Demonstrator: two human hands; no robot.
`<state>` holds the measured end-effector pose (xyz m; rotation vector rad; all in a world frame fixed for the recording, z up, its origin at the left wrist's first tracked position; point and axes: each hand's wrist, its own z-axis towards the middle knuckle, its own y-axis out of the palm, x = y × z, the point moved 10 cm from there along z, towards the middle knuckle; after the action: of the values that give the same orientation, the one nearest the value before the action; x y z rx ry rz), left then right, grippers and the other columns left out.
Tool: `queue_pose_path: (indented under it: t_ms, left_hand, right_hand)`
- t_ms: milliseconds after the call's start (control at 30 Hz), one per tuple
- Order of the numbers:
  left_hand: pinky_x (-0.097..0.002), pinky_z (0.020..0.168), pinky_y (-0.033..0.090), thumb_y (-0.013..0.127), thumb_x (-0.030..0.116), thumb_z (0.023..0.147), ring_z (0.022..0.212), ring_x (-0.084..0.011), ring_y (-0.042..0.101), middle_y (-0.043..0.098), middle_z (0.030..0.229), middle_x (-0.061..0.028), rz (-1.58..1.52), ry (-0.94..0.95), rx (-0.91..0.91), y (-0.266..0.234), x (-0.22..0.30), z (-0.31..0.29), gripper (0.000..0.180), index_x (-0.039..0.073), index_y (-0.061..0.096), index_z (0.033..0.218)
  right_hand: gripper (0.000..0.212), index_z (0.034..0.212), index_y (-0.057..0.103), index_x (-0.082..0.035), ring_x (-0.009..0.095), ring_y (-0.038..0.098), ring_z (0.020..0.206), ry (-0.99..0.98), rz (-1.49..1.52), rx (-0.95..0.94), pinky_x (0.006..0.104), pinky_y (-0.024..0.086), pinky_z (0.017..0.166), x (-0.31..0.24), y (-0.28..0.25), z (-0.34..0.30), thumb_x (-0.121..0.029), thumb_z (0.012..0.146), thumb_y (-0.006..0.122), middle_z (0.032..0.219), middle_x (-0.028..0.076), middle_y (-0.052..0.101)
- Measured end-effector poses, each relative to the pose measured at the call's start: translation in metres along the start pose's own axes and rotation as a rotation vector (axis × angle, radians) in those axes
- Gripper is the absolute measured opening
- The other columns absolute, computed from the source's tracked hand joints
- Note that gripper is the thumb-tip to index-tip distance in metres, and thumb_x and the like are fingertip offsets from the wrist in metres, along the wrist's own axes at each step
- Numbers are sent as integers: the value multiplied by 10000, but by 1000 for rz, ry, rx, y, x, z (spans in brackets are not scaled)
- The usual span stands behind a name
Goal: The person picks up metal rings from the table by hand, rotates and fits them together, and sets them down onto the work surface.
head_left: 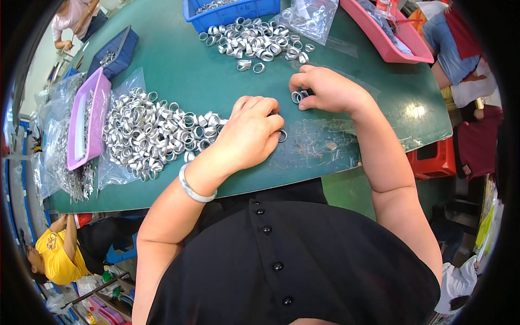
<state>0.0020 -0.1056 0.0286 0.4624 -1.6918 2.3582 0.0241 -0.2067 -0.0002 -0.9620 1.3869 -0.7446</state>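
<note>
My left hand, with a pale bangle on the wrist, is curled low over the green table at the right end of a large heap of silver metal rings. Its fingertips are partly hidden, and one ring shows right beside them. To the right, my right hand is closed, thumb and fingers bent around a few metal rings close to the tabletop. A second pile of rings lies farther off, with a couple of loose ones at its near side.
A blue bin stands behind the far pile, and a pink basket at far right. On the left are a lilac tray, another blue bin and clear plastic bags. A red stool and other people surround the table.
</note>
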Motion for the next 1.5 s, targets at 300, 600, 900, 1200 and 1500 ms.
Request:
queue_pose_path:
  t_ms: [300, 600, 900, 1200, 1500]
  left_hand:
    - [-360, 758, 412, 647, 130, 713, 859, -286, 530, 560, 896, -114, -104, -158, 191, -19, -27, 1, 207, 18, 600, 881]
    - [-261, 687, 470, 652, 71, 741, 782, -132, 581, 607, 870, -97, -495, -492, 303, -15, -58, 0, 405, 6, 499, 1110]
    - [-231, 641, 476, 599, -38, 733, 691, -108, 571, 593, 795, -62, -355, -347, 477, -33, -50, -9, 415, 17, 493, 1131]
    - [-236, 567, 469, 642, -27, 669, 606, -129, 550, 565, 723, -57, -153, -169, 586, -54, -29, -15, 480, 33, 503, 1125]
    - [-232, 540, 454, 703, 33, 648, 578, -117, 524, 543, 688, -46, -120, -199, 562, -57, -29, -17, 407, 11, 544, 1023]
  right_hand:
    - [246, 867, 545, -26, 256, 521, 723, -107, 36, 101, 332, 432, 627, -15, -5, 3, -1, 642, 638, 815, 99, 512]
    - [264, 891, 531, -22, 242, 528, 730, -434, 221, 359, 303, 445, 557, -67, -25, -8, 37, 639, 582, 848, 94, 487]
    - [406, 1019, 479, -31, 216, 522, 750, -408, 257, 427, 304, 448, 617, -66, -30, -8, 48, 636, 590, 892, 89, 509]
    - [387, 1018, 494, -23, 164, 507, 720, -325, 417, 406, 264, 448, 605, -49, -27, -2, 42, 652, 599, 882, 72, 510]
    - [352, 996, 515, -20, 109, 481, 692, -299, 505, 386, 230, 434, 585, -42, -23, 1, 39, 659, 598, 838, 40, 498]
